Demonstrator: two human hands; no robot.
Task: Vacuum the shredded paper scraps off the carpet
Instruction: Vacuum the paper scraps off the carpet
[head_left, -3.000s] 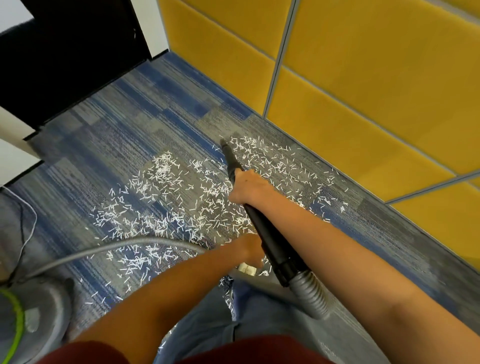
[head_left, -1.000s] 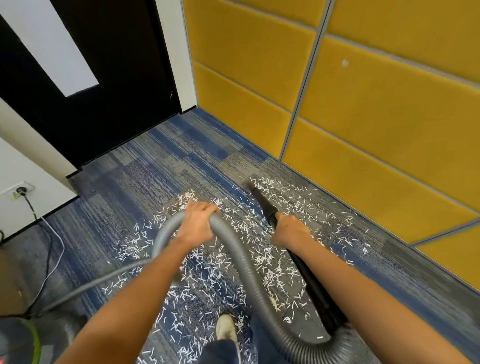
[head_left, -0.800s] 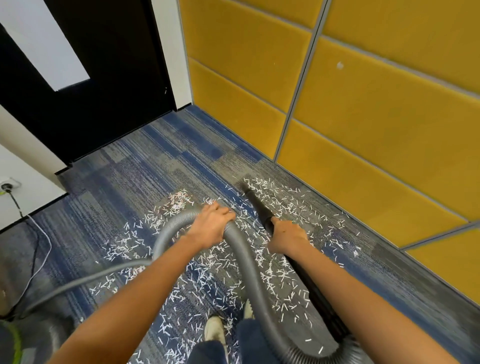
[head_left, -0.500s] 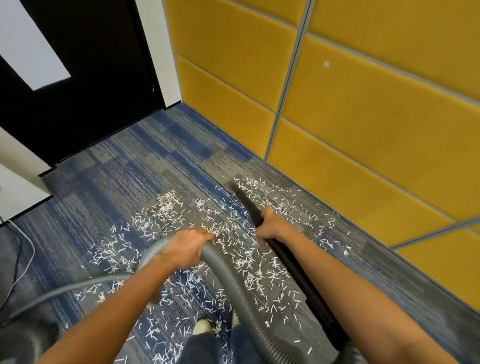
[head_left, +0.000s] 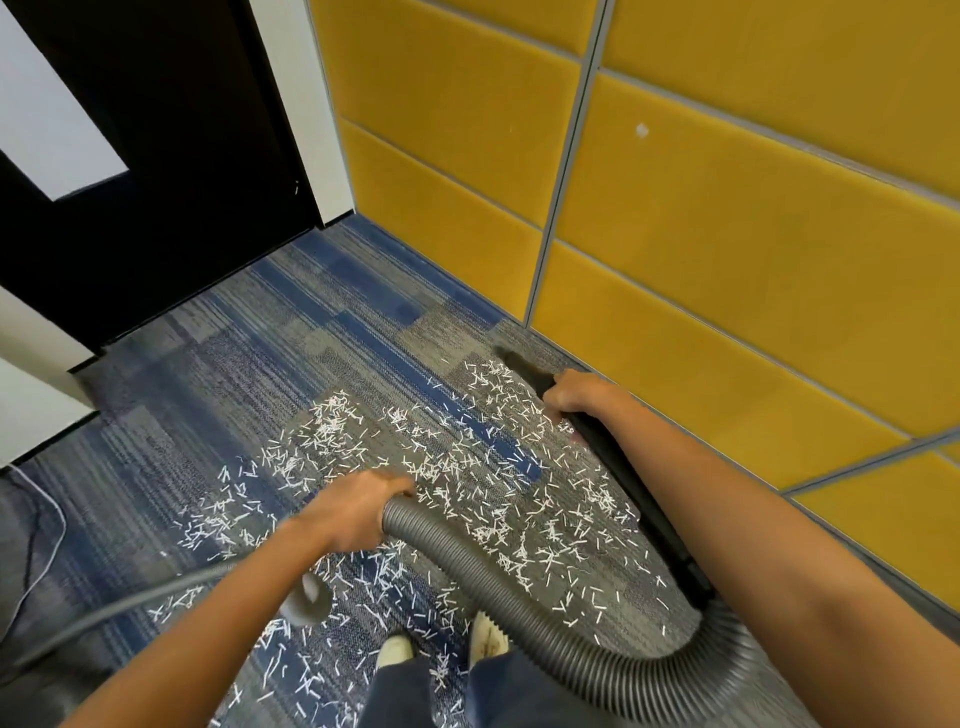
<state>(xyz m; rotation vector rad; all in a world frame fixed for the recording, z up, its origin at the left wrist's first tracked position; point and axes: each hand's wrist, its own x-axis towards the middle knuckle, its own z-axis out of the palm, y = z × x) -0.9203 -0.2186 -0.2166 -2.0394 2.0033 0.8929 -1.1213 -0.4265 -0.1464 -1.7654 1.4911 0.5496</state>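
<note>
Blue and grey carpet (head_left: 322, 332) covers the floor. From the person, yellow wall pads (head_left: 727, 260) stand at 2 o'clock and a black door (head_left: 182, 156) at 10 o'clock. Little white paper scraps (head_left: 467, 467) lie all over the carpet at 12 o'clock, just past the person's shoes (head_left: 395, 649). The left hand (head_left: 353, 514) has its fingers wrapped tight round the grey hose (head_left: 472, 571). The right hand (head_left: 582, 397) holds the black vacuum tube (head_left: 623, 467) with fingers curled over it. The tube's tip sits on the carpet near the wall at 1 o'clock.
</note>
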